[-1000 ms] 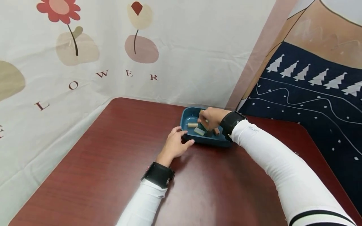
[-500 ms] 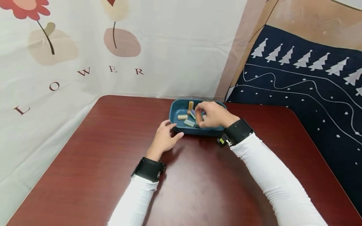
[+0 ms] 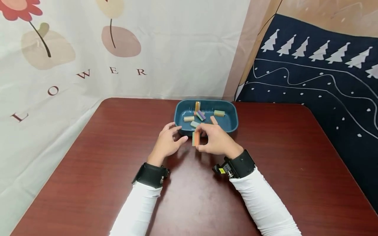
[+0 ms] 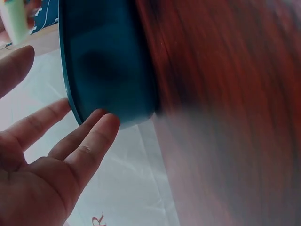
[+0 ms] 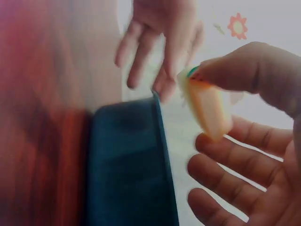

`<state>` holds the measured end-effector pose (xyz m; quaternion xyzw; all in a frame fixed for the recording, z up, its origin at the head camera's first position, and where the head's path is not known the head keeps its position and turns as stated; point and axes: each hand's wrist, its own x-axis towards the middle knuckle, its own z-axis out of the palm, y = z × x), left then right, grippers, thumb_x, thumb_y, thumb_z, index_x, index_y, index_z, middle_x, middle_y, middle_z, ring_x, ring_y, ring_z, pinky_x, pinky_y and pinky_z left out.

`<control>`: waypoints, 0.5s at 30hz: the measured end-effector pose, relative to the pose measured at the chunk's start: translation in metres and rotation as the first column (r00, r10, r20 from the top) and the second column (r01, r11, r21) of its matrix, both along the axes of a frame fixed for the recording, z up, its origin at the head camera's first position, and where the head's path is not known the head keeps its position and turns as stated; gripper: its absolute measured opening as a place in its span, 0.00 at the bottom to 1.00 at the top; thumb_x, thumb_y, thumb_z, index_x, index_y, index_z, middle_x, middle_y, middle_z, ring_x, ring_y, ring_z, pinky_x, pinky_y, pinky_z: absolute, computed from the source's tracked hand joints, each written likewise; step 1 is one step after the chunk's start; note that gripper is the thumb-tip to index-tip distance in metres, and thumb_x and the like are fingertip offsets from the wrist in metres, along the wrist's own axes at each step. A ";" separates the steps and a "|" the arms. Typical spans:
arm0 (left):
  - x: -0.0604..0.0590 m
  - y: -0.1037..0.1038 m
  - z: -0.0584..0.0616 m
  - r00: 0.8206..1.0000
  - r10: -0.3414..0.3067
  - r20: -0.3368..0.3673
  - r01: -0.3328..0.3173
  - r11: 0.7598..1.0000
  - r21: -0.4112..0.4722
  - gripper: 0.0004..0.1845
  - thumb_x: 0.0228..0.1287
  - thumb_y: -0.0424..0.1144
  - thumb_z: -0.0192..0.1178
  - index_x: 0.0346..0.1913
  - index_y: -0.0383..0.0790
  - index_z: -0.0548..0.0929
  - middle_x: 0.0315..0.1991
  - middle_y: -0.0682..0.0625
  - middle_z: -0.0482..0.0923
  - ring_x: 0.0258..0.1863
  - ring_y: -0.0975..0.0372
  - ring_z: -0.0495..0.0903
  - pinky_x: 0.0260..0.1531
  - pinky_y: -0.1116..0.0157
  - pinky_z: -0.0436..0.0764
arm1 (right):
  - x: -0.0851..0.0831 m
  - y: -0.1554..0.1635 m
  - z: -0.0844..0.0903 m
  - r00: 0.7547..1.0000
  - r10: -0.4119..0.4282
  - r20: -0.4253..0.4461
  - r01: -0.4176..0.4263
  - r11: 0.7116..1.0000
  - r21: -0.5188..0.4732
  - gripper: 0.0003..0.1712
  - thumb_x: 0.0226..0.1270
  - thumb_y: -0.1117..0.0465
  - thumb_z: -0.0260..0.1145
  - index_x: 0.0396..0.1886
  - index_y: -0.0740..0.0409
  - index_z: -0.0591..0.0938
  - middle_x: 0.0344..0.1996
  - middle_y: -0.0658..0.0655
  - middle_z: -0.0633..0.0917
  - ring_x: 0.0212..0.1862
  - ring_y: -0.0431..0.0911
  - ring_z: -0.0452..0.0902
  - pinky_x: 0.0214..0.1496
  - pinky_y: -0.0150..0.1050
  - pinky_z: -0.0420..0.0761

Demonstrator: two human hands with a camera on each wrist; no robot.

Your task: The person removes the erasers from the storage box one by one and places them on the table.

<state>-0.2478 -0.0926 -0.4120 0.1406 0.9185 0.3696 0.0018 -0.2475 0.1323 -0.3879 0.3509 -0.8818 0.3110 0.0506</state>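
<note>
My right hand (image 3: 217,140) pinches a small orange-and-green block (image 3: 196,139) between thumb and fingers, just in front of a blue tray (image 3: 235,118). Close up in the right wrist view, the block (image 5: 210,110) has a green end with dark dots beside the thumb, slightly blurred. My left hand (image 3: 166,141) is at the tray's front left corner, fingers loosely extended. In the left wrist view its fingertips (image 4: 107,126) lie right at the tray's wall (image 4: 110,70). The left hand's palm holds nothing.
Inside the tray lie several small pastel blocks, among them a yellow-green one (image 3: 219,113), a cream one (image 3: 189,118) and a purple one (image 3: 201,114). The tray stands near the back edge of a reddish-brown table (image 3: 118,137), before a printed cloth (image 3: 183,59).
My right hand has lifted the orange-and-green block out of the tray and brought it toward me and left, beside the left hand. The left hand stays at the tray's corner; the head view has shifted.
</note>
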 end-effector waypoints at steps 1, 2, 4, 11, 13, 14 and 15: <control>-0.001 0.001 0.000 1.000 -0.006 0.002 0.006 1.000 0.009 0.30 0.67 0.48 0.62 0.66 0.35 0.73 0.71 0.37 0.57 0.57 0.49 0.76 0.53 0.54 0.77 | 0.001 -0.001 -0.002 1.000 0.008 0.016 -0.009 1.000 0.015 0.24 0.48 0.62 0.76 0.46 0.58 0.79 0.33 0.50 0.81 0.36 0.46 0.79 0.64 0.50 0.67; -0.002 0.002 0.000 1.000 -0.013 0.004 0.013 1.000 0.018 0.30 0.67 0.48 0.62 0.66 0.35 0.73 0.72 0.38 0.56 0.57 0.49 0.76 0.53 0.54 0.77 | 0.003 -0.001 -0.004 0.999 0.013 0.032 -0.015 0.999 0.036 0.24 0.48 0.62 0.76 0.46 0.58 0.78 0.33 0.50 0.82 0.36 0.46 0.79 0.59 0.46 0.72; -0.004 0.004 0.000 1.000 -0.026 0.003 0.026 0.999 0.029 0.30 0.67 0.47 0.62 0.67 0.35 0.72 0.72 0.38 0.56 0.58 0.49 0.76 0.53 0.55 0.77 | 0.004 -0.004 -0.008 0.998 0.013 0.055 -0.018 0.996 0.085 0.24 0.49 0.62 0.75 0.46 0.58 0.78 0.35 0.50 0.82 0.35 0.44 0.78 0.46 0.40 0.77; -0.003 0.005 -0.003 0.999 -0.032 0.016 0.031 0.999 0.040 0.30 0.67 0.45 0.62 0.67 0.34 0.71 0.73 0.38 0.54 0.59 0.49 0.75 0.54 0.56 0.77 | 0.008 -0.019 -0.021 0.998 -0.028 0.055 0.013 0.969 0.248 0.24 0.51 0.56 0.77 0.48 0.56 0.80 0.39 0.52 0.79 0.37 0.42 0.72 0.35 0.37 0.75; -0.001 0.004 -0.004 0.999 -0.025 0.026 0.024 0.999 0.041 0.30 0.67 0.45 0.62 0.68 0.34 0.71 0.73 0.38 0.53 0.59 0.49 0.75 0.54 0.56 0.76 | 0.009 -0.024 -0.025 0.998 -0.039 0.054 0.022 0.962 0.271 0.24 0.52 0.56 0.77 0.48 0.56 0.80 0.36 0.51 0.79 0.36 0.42 0.71 0.34 0.37 0.74; 0.000 0.003 -0.005 0.999 -0.023 0.032 0.021 0.999 0.041 0.30 0.68 0.45 0.61 0.68 0.34 0.70 0.73 0.38 0.53 0.59 0.49 0.75 0.55 0.56 0.76 | 0.009 -0.025 -0.028 0.997 -0.045 0.060 0.027 0.960 0.278 0.23 0.52 0.56 0.77 0.47 0.55 0.80 0.34 0.51 0.79 0.35 0.42 0.71 0.33 0.36 0.74; 0.001 0.002 -0.005 0.999 -0.020 0.035 0.019 0.999 0.040 0.30 0.68 0.45 0.61 0.68 0.34 0.70 0.73 0.38 0.53 0.59 0.48 0.75 0.55 0.55 0.76 | 0.010 -0.027 -0.030 0.997 -0.051 0.061 0.031 0.959 0.282 0.23 0.52 0.57 0.77 0.47 0.55 0.79 0.31 0.49 0.78 0.34 0.41 0.71 0.32 0.36 0.73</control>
